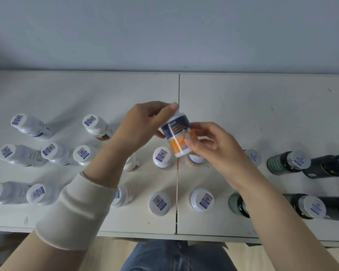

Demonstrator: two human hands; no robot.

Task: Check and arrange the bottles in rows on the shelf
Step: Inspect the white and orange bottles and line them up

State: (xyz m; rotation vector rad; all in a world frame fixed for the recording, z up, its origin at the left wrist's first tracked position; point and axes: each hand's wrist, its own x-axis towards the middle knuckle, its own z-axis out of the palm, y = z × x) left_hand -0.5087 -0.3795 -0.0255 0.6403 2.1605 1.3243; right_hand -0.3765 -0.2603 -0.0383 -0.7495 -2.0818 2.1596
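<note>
both hands on orange-navy bottle (179,133), held above mid shelf (243,98), tilted label-up, guessing label check. left hand (143,122) grip pinches cap end, right hand (209,141) grip curls round body. loose rows underneath: white bottles (160,156) left, dark bottles (288,163) right

Cream sleeve band (74,214) on left forearm (snug); blue jeans (176,257).
</note>
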